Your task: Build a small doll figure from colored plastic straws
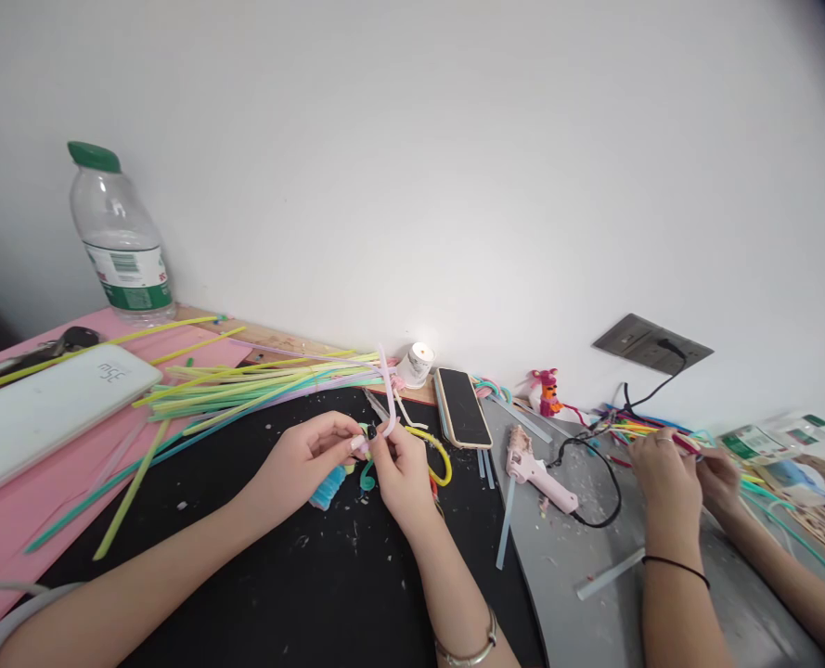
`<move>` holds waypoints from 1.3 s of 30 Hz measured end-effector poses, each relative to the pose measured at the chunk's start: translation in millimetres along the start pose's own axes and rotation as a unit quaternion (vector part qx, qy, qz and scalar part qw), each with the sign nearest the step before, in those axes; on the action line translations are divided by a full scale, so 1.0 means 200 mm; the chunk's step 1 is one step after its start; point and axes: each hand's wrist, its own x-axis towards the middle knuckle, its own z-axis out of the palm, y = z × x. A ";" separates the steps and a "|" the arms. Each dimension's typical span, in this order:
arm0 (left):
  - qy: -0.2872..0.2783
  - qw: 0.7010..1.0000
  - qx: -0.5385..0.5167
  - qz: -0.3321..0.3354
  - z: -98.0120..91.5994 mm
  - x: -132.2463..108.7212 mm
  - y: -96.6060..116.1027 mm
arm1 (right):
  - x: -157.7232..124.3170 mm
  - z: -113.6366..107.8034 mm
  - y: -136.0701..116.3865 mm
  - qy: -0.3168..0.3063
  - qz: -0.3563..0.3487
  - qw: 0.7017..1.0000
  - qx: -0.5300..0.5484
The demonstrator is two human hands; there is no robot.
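Observation:
Over the black mat [279, 575], my left hand [321, 450] and my right hand [405, 473] meet with fingertips pinched. A lilac pipe cleaner [388, 385] stands up out of my right hand, its upper end bent slightly. Between the fingertips of my left hand is a small lilac piece, which seems part of the same pipe cleaner; the join is hidden. Just below lie a fluffy blue piece [328, 489] and a curled teal pipe cleaner [367, 477]. A yellow loop [444, 459] sits beside my right hand.
Pipe cleaners [265, 385] spread left, near a white power bank [57, 408] and bottle [120, 241]. A phone [463, 408] and paper cup [416, 364] stand by the wall. Rightward are a corded glue gun [541, 478], glue stick [611, 573] and another person's hands [669, 473].

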 end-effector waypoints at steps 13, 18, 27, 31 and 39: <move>0.006 1.000 0.001 0.004 0.00 0.01 0.00 | 0.00 -0.01 -0.01 0.000 -0.029 0.998 -0.046; 0.006 1.000 -0.007 -0.006 -0.01 0.02 -0.01 | 0.01 -0.02 -0.01 -0.002 -0.032 0.997 -0.066; 0.002 1.000 -0.005 -0.011 -0.02 0.03 -0.03 | 0.01 -0.01 0.00 -0.003 -0.028 0.998 -0.062; 0.004 1.000 0.000 -0.007 -0.02 0.02 -0.02 | 0.01 -0.02 0.00 0.002 -0.023 0.998 -0.055; 0.010 1.000 0.018 0.012 -0.02 0.01 -0.02 | 0.00 0.01 0.02 -0.045 0.039 0.995 0.084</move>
